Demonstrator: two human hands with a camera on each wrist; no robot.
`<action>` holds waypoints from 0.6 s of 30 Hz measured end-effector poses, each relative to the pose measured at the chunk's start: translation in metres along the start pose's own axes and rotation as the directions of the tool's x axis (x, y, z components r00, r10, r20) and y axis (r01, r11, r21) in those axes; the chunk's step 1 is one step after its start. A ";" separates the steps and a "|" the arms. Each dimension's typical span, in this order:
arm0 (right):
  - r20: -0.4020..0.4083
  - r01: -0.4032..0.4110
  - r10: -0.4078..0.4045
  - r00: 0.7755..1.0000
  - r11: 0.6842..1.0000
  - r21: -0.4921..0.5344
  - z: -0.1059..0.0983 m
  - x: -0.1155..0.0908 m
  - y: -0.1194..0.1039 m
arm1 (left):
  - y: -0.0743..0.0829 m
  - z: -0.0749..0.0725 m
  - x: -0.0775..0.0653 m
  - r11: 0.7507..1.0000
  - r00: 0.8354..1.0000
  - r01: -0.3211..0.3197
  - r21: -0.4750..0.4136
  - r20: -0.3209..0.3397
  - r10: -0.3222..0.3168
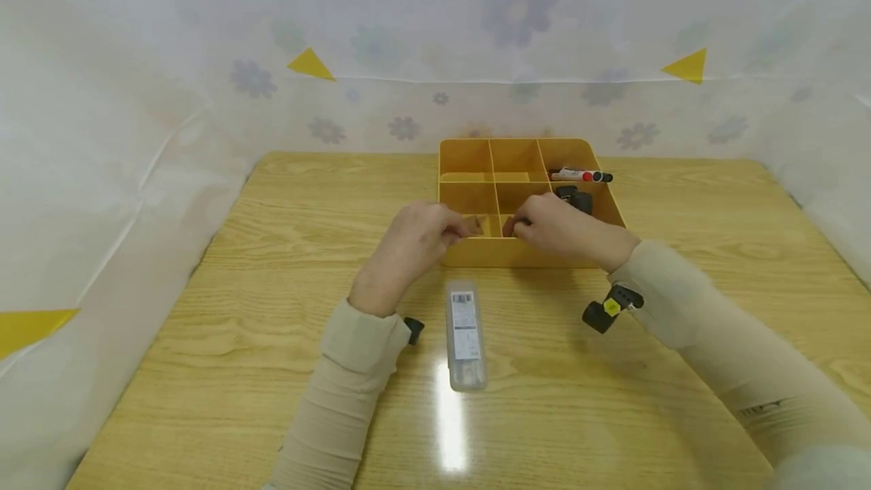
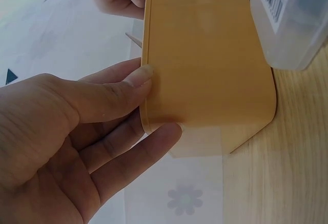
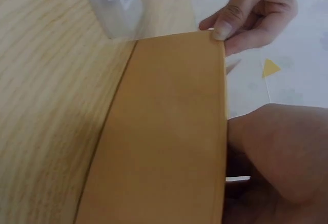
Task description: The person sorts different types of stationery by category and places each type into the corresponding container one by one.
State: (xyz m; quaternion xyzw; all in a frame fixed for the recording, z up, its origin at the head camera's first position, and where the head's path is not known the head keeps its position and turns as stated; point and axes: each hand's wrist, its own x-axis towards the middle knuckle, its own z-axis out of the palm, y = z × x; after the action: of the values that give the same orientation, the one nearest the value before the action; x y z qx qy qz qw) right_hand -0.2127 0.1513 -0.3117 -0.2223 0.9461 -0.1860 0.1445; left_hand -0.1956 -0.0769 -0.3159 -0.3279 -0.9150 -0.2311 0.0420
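Note:
A yellow-orange box with six compartments (image 1: 517,254) stands on the table. At its front left corner, my left hand (image 1: 423,239) pinches the rim, thumb (image 2: 120,93) against the outer front wall and other fingers behind it. My right hand (image 1: 554,225) reaches over the front rim into the front middle compartment with its fingers bent. The box wall (image 3: 164,131) hides those fingertips in the right wrist view, and I cannot tell whether they hold anything. A clear plastic case (image 1: 466,335) with a printed label lies in front of the box.
Markers (image 1: 581,175) with red and black ends lie across the back right compartment. Black objects (image 1: 574,199) sit in the front right one. Behind the wooden table (image 1: 306,195) hangs a pale flowered sheet (image 1: 401,36) with yellow triangles on it.

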 end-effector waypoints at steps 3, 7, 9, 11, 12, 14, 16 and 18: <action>0.084 -0.018 0.019 0.996 1.000 -0.013 -0.003 0.005 -0.002 | 0.000 -0.001 -0.001 1.000 1.000 0.008 -0.007 0.007 -0.008; 0.117 -0.003 0.009 0.993 0.999 -0.051 -0.004 0.009 -0.003 | 0.001 0.000 -0.001 1.000 1.000 0.014 -0.005 0.015 -0.014; 0.108 0.015 -0.007 0.994 0.998 -0.066 -0.003 0.008 -0.002 | 0.001 0.001 0.000 1.000 1.000 0.012 -0.003 0.014 -0.012; 0.085 0.031 -0.024 0.996 0.997 -0.076 -0.001 0.006 -0.001 | 0.002 0.002 0.000 1.000 1.000 0.008 -0.003 0.014 -0.008; 0.070 0.038 -0.033 0.997 0.996 -0.078 0.000 0.004 -0.001 | 0.002 0.003 0.001 1.000 1.000 0.005 -0.002 0.014 -0.005; 0.035 0.059 -0.056 0.998 0.994 -0.094 0.002 0.000 -0.001 | 0.003 0.003 0.001 1.000 1.000 -0.001 -0.004 0.013 0.001; 0.004 0.077 -0.077 0.997 0.991 -0.112 0.003 -0.004 -0.001 | 0.002 0.004 0.002 1.000 1.000 -0.005 -0.004 0.014 0.005; -0.021 0.091 -0.095 0.995 0.988 -0.124 0.003 -0.007 -0.002 | 0.002 0.003 0.002 1.000 1.000 -0.005 -0.006 0.016 0.005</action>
State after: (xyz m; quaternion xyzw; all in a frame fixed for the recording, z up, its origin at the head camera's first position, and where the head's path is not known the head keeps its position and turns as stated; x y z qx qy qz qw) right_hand -0.2047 0.1526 -0.3124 -0.2722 0.9462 -0.1370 0.1090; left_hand -0.1957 -0.0729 -0.3176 -0.3321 -0.9139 -0.2311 0.0343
